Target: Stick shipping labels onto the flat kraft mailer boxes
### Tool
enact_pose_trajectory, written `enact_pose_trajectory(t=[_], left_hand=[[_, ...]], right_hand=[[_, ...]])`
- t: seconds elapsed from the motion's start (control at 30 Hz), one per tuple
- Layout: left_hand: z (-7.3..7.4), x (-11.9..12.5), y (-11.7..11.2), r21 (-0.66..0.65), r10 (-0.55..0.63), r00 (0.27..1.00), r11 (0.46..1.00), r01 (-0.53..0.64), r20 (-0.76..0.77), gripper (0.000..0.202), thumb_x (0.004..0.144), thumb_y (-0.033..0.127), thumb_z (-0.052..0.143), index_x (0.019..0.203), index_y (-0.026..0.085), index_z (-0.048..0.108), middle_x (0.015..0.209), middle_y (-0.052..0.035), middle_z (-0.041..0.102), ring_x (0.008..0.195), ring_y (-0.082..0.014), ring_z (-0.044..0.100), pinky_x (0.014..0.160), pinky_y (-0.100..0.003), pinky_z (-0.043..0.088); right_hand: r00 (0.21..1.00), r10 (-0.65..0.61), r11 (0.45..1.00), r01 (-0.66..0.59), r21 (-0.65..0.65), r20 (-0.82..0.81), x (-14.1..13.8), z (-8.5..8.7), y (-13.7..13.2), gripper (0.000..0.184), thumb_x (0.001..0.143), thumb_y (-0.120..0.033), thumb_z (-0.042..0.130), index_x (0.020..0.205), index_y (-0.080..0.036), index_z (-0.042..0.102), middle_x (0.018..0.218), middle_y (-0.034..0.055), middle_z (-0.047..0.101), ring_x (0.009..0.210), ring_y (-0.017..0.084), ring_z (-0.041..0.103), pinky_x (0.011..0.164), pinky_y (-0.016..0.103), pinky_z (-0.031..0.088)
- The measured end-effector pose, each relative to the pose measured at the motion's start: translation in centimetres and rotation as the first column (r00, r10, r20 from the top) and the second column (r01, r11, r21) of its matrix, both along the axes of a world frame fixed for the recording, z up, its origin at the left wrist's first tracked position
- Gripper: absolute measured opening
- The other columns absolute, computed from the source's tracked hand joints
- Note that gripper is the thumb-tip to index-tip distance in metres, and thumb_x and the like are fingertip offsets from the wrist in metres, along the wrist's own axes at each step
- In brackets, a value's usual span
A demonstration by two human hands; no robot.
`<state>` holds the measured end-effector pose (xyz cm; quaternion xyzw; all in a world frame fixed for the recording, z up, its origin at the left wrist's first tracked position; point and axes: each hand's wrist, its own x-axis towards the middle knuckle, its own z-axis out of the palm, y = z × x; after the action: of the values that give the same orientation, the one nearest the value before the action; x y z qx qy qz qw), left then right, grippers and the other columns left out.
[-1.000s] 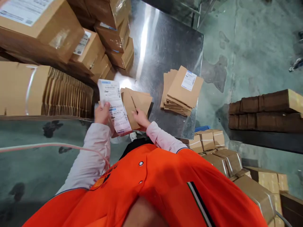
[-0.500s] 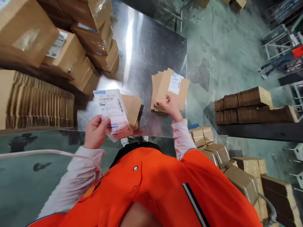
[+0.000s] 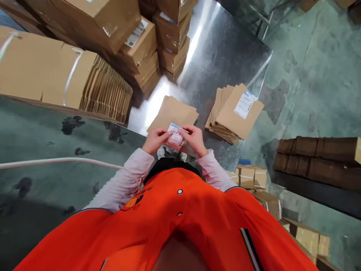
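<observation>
- The left hand [image 3: 154, 140] and right hand [image 3: 194, 140] both pinch a label sheet [image 3: 175, 136] by its sides, fingers curled.
- The sheet hangs above the near edge of the steel table [image 3: 222, 56], beside flat cardboard envelopes [image 3: 172, 113].

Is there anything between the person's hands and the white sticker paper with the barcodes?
Nothing visible. The left hand and the right hand both grip the white barcode label sheet directly, just above the small stack of flat brown cardboard envelopes on the shiny steel table.
</observation>
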<state>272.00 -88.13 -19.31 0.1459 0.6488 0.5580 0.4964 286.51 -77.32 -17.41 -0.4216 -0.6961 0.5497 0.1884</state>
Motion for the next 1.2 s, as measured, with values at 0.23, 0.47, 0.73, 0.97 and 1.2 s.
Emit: enact_pose_trajectory(t=[0.23,0.47,0.73,0.97,1.2], left_hand=[[-1.5,0.6,0.8,-0.071,0.090,0.983,0.992,-0.102,-0.162,0.047,0.061,0.055,0.081,0.055,0.019,0.051,0.055,0.0013,0.055,0.056,-0.0119,0.049,0.054,-0.025,0.041],[-3.7,-2.7,0.9,-0.108,-0.241,0.894,0.948,0.301,0.379,0.060,0.043,0.038,0.099,0.091,0.014,0.073,0.084,-0.0105,0.077,0.076,-0.0288,0.072,0.066,-0.039,0.059],[-5.6,-3.6,0.2,-0.154,-0.166,0.873,0.953,0.262,0.458,0.064,0.038,0.033,0.100,0.094,0.013,0.077,0.101,-0.0168,0.080,0.091,-0.0348,0.076,0.077,-0.044,0.064],[-5.3,-3.5,-0.7,-0.225,-0.202,0.878,0.919,0.323,0.435,0.063,0.035,0.038,0.101,0.089,0.015,0.078,0.093,-0.0157,0.080,0.091,-0.0396,0.076,0.077,-0.049,0.065],[-4.6,-5.0,-10.3,-0.394,-0.407,0.853,0.762,0.514,0.327,0.062,0.044,0.058,0.094,0.086,0.015,0.080,0.076,-0.0156,0.077,0.091,-0.0418,0.075,0.078,-0.048,0.063]], right_hand=[[0.992,-0.045,0.994,0.033,0.102,0.121,-0.8,-0.8,0.2,0.018,0.085,-0.036,0.075,0.091,-0.020,0.083,0.089,0.0036,0.080,0.080,0.020,0.072,0.079,0.031,0.056],[0.909,-0.193,0.960,0.096,0.265,0.370,-4.5,-3.7,6.8,0.020,0.080,-0.035,0.082,0.094,-0.021,0.084,0.119,0.0077,0.069,0.112,0.023,0.065,0.103,0.037,0.050],[0.808,-0.293,0.939,0.142,0.314,0.511,-6.5,-7.2,11.4,0.023,0.084,-0.041,0.077,0.098,-0.023,0.082,0.127,0.0084,0.062,0.121,0.029,0.055,0.109,0.053,0.041],[0.786,-0.286,0.941,0.121,0.317,0.549,-6.7,-7.6,12.0,0.029,0.085,-0.040,0.076,0.108,-0.023,0.080,0.133,0.0098,0.057,0.125,0.029,0.051,0.110,0.053,0.039],[0.804,-0.220,0.880,-0.080,0.468,0.553,-7.6,-7.7,9.4,0.063,0.091,-0.037,0.073,0.148,-0.018,0.055,0.157,0.0198,0.045,0.147,0.035,0.037,0.120,0.056,0.030]])
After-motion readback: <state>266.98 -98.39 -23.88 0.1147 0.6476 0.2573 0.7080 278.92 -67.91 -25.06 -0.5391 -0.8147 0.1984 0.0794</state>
